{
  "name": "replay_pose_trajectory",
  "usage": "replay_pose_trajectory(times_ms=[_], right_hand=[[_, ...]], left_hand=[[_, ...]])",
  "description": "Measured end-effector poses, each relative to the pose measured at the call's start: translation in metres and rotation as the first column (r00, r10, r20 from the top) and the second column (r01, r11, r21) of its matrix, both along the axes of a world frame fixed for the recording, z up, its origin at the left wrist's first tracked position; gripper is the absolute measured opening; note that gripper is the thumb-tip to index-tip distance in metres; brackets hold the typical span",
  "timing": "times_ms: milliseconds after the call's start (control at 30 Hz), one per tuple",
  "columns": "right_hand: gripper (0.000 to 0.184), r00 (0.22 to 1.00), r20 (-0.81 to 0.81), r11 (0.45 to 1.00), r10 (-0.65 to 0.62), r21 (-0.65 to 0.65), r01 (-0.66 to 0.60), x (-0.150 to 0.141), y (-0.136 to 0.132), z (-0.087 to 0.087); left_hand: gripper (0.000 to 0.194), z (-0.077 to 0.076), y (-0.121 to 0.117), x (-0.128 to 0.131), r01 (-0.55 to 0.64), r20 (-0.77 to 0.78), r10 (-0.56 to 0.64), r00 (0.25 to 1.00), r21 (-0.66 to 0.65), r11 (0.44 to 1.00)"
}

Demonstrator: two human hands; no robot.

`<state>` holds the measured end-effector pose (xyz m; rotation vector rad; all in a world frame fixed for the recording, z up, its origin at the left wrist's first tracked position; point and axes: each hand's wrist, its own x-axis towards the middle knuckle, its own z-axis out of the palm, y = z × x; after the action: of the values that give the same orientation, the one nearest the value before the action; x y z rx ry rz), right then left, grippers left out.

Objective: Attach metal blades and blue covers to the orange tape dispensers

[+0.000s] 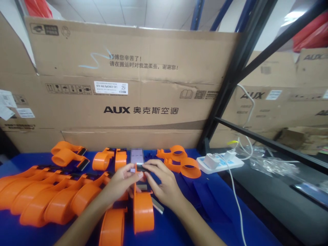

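Note:
An orange plastic tape dispenser (144, 213) with a wide round hub is held upright in front of me. My left hand (125, 181) pinches its narrow upper end from the left. My right hand (164, 181) has its thumb and fingers on a small black piece (140, 167) at that same end. Just right of the hub lies a thin metal strip (158, 206), partly hidden by the dispenser. Another orange dispenser (112, 227) rests close by on the left, under my left forearm.
Several orange dispensers (60, 205) line the left of the blue table (217, 191); more stand at the back, left and right (191, 167). A phone (137, 156) leans behind my hands. A white power strip (220, 162) with cables sits right, by a black frame post (225, 78). Cardboard (140, 119) walls the back.

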<state>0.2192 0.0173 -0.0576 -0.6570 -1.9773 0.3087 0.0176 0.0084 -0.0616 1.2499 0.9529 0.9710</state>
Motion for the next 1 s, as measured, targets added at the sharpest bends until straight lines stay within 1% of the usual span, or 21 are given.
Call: replay_pose_trajectory(times_ms=[133,200,267,333,400,467,533,600,633,700,733,833,867,933,1000], right_hand=[[0.034,0.996,0.022,0.996,0.082,-0.040,-0.081,-0.002,-0.007,0.006],[0.033,0.998,-0.004,0.997,0.061,-0.041,-0.061,-0.001,-0.008,0.009],[0.031,0.999,-0.033,0.999,-0.032,-0.036,0.030,0.003,-0.004,0.009],[0.028,0.980,-0.024,0.980,-0.197,-0.046,0.196,0.009,0.003,0.008],[0.025,0.918,0.075,0.916,-0.390,-0.065,0.395,0.016,0.010,0.005],[0.020,0.807,0.272,0.828,-0.524,-0.057,0.557,0.021,0.015,0.001],[0.015,0.674,0.476,0.760,-0.565,-0.018,0.649,0.023,0.017,-0.004],[0.013,0.572,0.609,0.733,-0.549,0.023,0.679,0.022,0.016,-0.007],[0.013,0.544,0.646,0.733,-0.535,0.036,0.679,0.021,0.015,-0.008],[0.013,0.531,0.683,0.753,-0.502,0.042,0.657,0.018,0.014,-0.009],[0.012,0.545,0.691,0.774,-0.476,0.035,0.632,0.017,0.014,-0.009],[0.012,0.616,0.691,0.851,-0.377,-0.004,0.526,0.014,0.015,-0.009],[0.014,0.636,0.683,0.866,-0.359,-0.011,0.500,0.014,0.015,-0.009],[0.017,0.645,0.669,0.865,-0.369,-0.007,0.502,0.014,0.016,-0.010],[0.015,0.620,0.678,0.845,-0.396,0.004,0.535,0.014,0.016,-0.011]], left_hand=[[0.042,0.000,-0.002,0.003,-0.001,0.006,0.001,1.000,0.061,0.998],[0.043,-0.001,-0.002,0.004,-0.008,0.001,0.008,1.000,0.060,0.998],[0.044,-0.002,-0.001,0.004,-0.038,0.000,0.038,0.999,0.044,0.998],[0.043,-0.003,-0.001,0.003,-0.069,-0.005,0.069,0.998,0.027,0.997],[0.044,-0.002,-0.002,0.003,-0.080,-0.022,0.080,0.997,0.003,0.997],[0.046,-0.001,-0.004,0.003,-0.069,-0.046,0.068,0.997,-0.017,0.997],[0.048,0.001,-0.006,0.003,-0.066,-0.073,0.064,0.995,-0.026,0.998],[0.046,0.003,-0.007,0.003,-0.071,-0.098,0.068,0.993,-0.025,0.997],[0.044,0.003,-0.008,0.003,-0.076,-0.103,0.074,0.992,-0.017,0.997],[0.039,0.004,-0.008,0.003,-0.086,-0.097,0.086,0.992,0.007,0.996],[0.037,0.004,-0.007,0.003,-0.092,-0.089,0.093,0.992,0.017,0.996],[0.032,0.004,-0.007,0.004,-0.117,-0.054,0.118,0.992,0.024,0.993],[0.031,0.004,-0.006,0.004,-0.123,-0.044,0.124,0.991,0.024,0.992],[0.030,0.004,-0.006,0.004,-0.130,-0.023,0.130,0.991,0.028,0.991],[0.033,0.004,-0.006,0.003,-0.124,-0.017,0.124,0.992,0.027,0.992]])
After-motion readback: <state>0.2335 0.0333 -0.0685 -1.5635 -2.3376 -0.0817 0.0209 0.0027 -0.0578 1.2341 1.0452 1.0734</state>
